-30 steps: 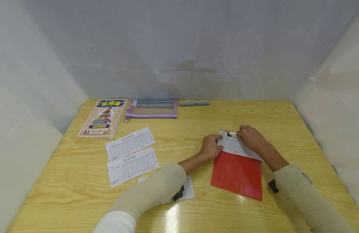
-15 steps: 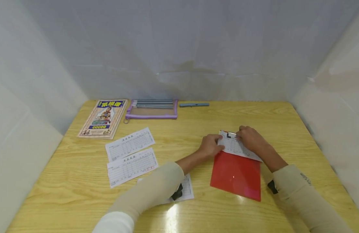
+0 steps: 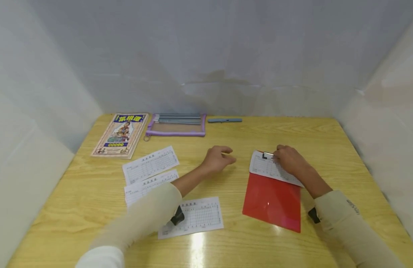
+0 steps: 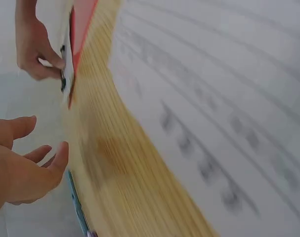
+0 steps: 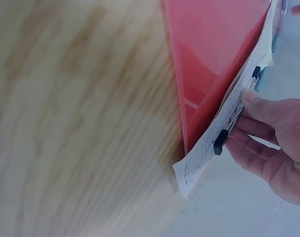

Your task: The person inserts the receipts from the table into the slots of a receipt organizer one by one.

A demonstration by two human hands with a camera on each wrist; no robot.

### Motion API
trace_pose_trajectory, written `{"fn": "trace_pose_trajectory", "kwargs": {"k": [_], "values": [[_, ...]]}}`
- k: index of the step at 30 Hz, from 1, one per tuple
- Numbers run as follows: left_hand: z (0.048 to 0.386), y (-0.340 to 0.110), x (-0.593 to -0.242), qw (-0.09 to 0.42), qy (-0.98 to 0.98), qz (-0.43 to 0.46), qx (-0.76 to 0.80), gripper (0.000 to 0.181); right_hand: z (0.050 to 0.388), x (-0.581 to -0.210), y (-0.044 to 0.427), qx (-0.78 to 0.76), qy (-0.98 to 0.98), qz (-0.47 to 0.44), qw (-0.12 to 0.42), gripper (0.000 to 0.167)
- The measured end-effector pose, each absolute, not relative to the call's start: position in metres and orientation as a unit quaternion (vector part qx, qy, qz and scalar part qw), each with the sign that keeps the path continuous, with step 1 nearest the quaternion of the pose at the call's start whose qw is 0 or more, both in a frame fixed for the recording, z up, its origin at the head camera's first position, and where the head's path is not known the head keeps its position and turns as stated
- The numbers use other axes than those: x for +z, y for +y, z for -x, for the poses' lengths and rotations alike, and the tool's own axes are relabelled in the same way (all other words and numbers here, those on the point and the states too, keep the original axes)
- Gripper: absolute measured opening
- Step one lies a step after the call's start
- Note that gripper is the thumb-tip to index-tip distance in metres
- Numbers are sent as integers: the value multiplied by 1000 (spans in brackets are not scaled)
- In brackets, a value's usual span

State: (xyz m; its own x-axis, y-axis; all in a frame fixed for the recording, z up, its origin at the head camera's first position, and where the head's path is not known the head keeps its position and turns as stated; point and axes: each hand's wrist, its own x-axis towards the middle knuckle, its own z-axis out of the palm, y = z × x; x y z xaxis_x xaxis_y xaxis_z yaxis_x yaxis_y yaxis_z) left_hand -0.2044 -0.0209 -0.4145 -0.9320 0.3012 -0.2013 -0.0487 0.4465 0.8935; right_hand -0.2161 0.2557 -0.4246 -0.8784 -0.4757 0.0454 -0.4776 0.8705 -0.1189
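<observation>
A red clipboard (image 3: 273,203) lies on the right half of the table, a printed paper slip (image 3: 264,165) across its top end. My right hand (image 3: 291,159) pinches the clipboard's metal clip (image 3: 268,155) at that end; the right wrist view shows thumb and fingers on the clip (image 5: 220,142) over the slip. Left of the clipboard, my left hand (image 3: 217,160) is apart from it, fingers loosely bent and nothing held. Below and left of that hand lie more printed slips: an upper one (image 3: 151,163), a middle one (image 3: 140,191) partly under the left sleeve, and a lower one (image 3: 206,216).
At the back left is an illustrated booklet (image 3: 120,136). Beside it lies a purple-edged mesh pouch (image 3: 176,133) with several grey-blue pens or pencils, then a single blue-grey pen (image 3: 224,120). Pale sheeting (image 3: 276,56) encloses the table (image 3: 310,137) at the back and sides.
My left hand has let go of the slip's left edge on the clipboard and moved left. My right hand stays at the clip. The lower loose slip is now more exposed.
</observation>
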Motion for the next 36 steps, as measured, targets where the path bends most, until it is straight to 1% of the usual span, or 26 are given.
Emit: {"fn": "trace_pose_trajectory", "kwargs": {"k": [10,17,21,24,29,32,36], "values": [[206,-115,-403,105,893,-35,437,46,215,-427,255,72,-970,-231,0,14],[190,-179,-404,71,918,-3,390,42,216,-428,254,78,-969,-234,6,13],[181,-208,-408,41,928,24,369,37,217,-427,254,77,-970,-233,5,13],[175,-226,-410,18,935,44,351,36,217,-425,255,73,-971,-229,2,15],[166,-250,-416,8,945,68,320,38,217,-424,256,71,-972,-223,-7,18],[162,-259,-422,-5,953,58,296,38,217,-423,256,70,-973,-221,-9,19],[157,-269,-427,-40,962,45,265,36,216,-422,255,68,-975,-212,-14,19]]}}
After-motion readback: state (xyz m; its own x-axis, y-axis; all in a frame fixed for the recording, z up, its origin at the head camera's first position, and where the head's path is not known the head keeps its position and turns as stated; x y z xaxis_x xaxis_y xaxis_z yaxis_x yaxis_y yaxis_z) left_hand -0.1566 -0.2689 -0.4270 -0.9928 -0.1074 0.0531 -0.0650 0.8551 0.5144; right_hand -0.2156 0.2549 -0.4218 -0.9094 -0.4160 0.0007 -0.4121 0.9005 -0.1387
